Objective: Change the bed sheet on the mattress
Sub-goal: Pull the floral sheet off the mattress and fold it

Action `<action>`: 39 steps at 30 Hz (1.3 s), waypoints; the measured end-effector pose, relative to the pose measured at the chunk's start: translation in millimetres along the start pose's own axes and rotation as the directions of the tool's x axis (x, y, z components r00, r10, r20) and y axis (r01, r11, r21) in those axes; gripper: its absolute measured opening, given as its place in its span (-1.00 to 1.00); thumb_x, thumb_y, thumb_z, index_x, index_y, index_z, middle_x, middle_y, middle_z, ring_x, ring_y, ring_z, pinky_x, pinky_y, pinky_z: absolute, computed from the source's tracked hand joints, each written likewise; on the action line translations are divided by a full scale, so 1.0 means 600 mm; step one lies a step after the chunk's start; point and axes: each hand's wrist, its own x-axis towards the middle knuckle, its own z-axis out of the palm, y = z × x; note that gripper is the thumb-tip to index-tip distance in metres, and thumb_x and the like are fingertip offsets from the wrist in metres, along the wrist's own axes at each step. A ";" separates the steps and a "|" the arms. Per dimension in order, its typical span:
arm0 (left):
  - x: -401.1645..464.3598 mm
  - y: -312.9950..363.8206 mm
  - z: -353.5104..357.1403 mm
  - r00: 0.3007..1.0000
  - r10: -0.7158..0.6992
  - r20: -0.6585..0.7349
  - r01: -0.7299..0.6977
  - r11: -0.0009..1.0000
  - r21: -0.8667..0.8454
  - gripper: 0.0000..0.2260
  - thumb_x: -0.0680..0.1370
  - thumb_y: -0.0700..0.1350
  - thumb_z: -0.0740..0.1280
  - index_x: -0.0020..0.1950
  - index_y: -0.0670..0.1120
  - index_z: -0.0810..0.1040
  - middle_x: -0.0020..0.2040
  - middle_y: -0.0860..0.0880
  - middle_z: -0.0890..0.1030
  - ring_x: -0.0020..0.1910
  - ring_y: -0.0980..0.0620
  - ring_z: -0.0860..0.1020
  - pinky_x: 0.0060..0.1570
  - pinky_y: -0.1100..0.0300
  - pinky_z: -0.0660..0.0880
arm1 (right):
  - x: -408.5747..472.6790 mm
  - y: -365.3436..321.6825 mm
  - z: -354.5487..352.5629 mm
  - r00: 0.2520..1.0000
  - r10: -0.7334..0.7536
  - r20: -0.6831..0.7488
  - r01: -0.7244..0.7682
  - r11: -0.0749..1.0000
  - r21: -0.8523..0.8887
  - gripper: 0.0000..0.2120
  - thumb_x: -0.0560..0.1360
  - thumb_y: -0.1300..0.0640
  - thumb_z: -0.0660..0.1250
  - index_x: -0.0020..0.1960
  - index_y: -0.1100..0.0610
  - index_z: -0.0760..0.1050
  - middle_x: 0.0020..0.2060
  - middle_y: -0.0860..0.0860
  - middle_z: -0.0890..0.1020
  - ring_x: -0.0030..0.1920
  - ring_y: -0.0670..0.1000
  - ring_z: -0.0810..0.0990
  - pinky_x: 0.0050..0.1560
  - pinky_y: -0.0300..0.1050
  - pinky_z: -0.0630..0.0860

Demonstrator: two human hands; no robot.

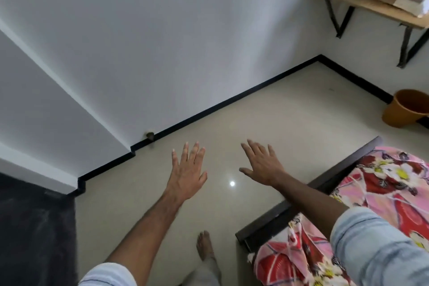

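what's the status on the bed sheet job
Left hand and right hand open, empty, over bare floor. Floral sheet on the bed, untouched. Nothing in the way.

— What's this person wearing, from where you stand?

— Pale blue sleeves, both pushed up above the elbow, so the forearms are bare. The right sleeve (pixel 380 246), at about four o'clock, looks like washed denim, bunched in soft folds at the cuff. The left sleeve (pixel 106 275), down at seven o'clock, shows faint darker stripes across it.

— Anything on the hands?

— Nothing on the left hand (pixel 188 169) or the right hand (pixel 262 165): bare fingers, bare wrists.

— And lower down?

— A light grey trouser leg (pixel 206 271) at six o'clock, and a bare foot (pixel 205 245) just above it.
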 end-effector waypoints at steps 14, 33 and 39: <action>0.529 -0.131 -0.141 0.932 0.356 -0.072 -0.345 0.929 0.133 -0.31 0.62 0.26 -0.05 0.66 -0.09 0.00 0.67 -0.10 -0.10 0.64 -0.21 -0.13 0.52 -0.37 -0.05 | 0.330 0.164 -0.161 0.952 0.283 -0.114 -0.280 0.959 0.044 -0.20 0.60 -0.31 0.10 0.64 0.04 -0.15 0.63 0.05 -0.09 0.61 0.12 -0.02 0.56 0.27 -0.08; 1.256 0.523 -0.331 0.440 0.896 -0.063 -0.866 0.442 0.232 -0.30 0.58 0.29 -0.02 0.61 -0.09 0.19 0.63 -0.14 0.18 0.60 -0.25 0.15 0.44 -0.43 0.16 | 0.335 0.818 -0.281 0.475 0.870 -0.129 -0.822 0.492 0.288 -0.21 0.59 -0.24 0.20 0.63 0.05 -0.10 0.63 0.06 -0.04 0.61 0.13 0.03 0.55 0.25 -0.03; 1.416 0.798 -0.373 0.186 0.983 -0.003 -0.960 0.182 0.214 -0.28 0.60 0.28 0.07 0.66 -0.05 0.00 0.67 -0.09 -0.08 0.64 -0.19 -0.12 0.52 -0.36 -0.10 | 0.289 1.014 -0.290 0.215 0.975 -0.048 -0.903 0.218 0.370 -0.21 0.60 -0.23 0.20 0.64 0.03 -0.12 0.63 0.05 -0.04 0.61 0.12 0.03 0.56 0.26 -0.01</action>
